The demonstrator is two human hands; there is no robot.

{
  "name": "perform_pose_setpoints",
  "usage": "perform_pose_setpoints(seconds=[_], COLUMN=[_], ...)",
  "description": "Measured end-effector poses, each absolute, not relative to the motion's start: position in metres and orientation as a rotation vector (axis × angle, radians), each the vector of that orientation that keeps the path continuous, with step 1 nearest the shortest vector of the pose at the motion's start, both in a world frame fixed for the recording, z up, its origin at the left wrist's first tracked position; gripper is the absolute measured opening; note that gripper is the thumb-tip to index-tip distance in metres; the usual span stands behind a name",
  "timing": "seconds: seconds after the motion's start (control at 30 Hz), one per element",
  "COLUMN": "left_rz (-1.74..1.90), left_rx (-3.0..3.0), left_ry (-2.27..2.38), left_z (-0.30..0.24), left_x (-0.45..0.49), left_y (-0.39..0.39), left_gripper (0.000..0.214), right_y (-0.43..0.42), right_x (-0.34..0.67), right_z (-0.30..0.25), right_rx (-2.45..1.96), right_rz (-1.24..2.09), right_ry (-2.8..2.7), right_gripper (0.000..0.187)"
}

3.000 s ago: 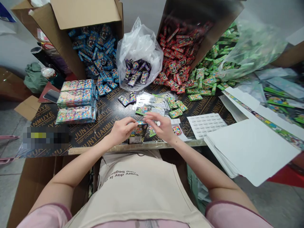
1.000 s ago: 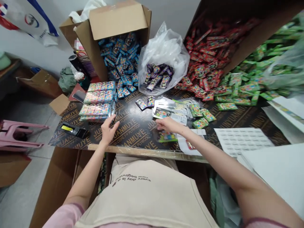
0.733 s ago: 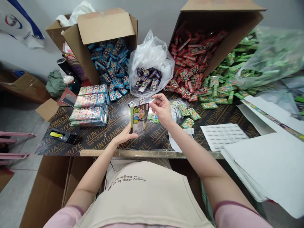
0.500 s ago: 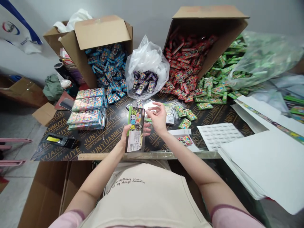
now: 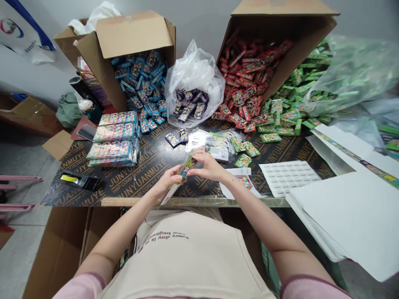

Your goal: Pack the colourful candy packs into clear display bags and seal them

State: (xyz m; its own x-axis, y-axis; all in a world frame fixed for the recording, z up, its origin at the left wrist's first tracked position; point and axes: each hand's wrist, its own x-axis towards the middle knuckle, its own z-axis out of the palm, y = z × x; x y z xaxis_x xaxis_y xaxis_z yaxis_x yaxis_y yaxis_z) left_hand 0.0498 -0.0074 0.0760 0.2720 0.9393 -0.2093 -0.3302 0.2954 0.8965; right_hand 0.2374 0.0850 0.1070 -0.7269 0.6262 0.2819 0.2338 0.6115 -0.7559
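Between my two hands is a printed packaging bag (image 5: 187,168), green and black, tilted so that its face shows only at a slant. My left hand (image 5: 170,179) is closed on its lower left side. The fingers and thumb of my right hand (image 5: 207,166) pinch its upper right part; some fingertips are hidden. Just behind lies a pile of similar flat bags (image 5: 218,145), with a barcode panel on one. Two small purple packets (image 5: 177,137) rest left of that pile, and a few green packets (image 5: 244,160) lie to its right.
Stacked wrapped packs (image 5: 112,143) and a black cutter (image 5: 76,179) are on the left. Behind stand a box of blue packets (image 5: 140,83), a plastic bag of purple ones (image 5: 193,108) and a box of red ones (image 5: 246,79). A sticker sheet (image 5: 286,177) and white sheets (image 5: 349,207) lie right.
The packaging bag has turned from facing me upright to a steep slant. My right hand has come down from beside its top onto it, and now grips it.
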Motion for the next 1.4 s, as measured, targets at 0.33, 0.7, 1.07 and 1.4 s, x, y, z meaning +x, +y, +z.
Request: perform_pose_setpoints(seconds=[0.33, 0.7, 1.07, 1.4], left_rz=[0.969, 1.151, 1.126, 1.207], left_rx=[0.708, 0.726, 1.061, 0.956], left_ry=[1.050, 1.189, 1.434, 1.359], left_z=[0.075, 0.088, 0.088, 0.073], left_x=[0.061, 0.058, 0.041, 0.033], left_y=[-0.016, -0.013, -0.004, 0.005], left_gripper=[0.038, 0.032, 0.045, 0.034], right_y=[0.088, 0.073, 0.064, 0.041], right_x=[0.233, 0.223, 0.217, 0.225], right_z=[0.092, 0.085, 0.087, 0.067], right_rx=[-0.711, -0.963, -0.985, -0.976], right_rz=[1.283, 1.292, 1.675, 2.012], right_ry=[-2.081, -1.363, -1.445, -1.412], right_gripper=[0.042, 0.056, 0.038, 0.038])
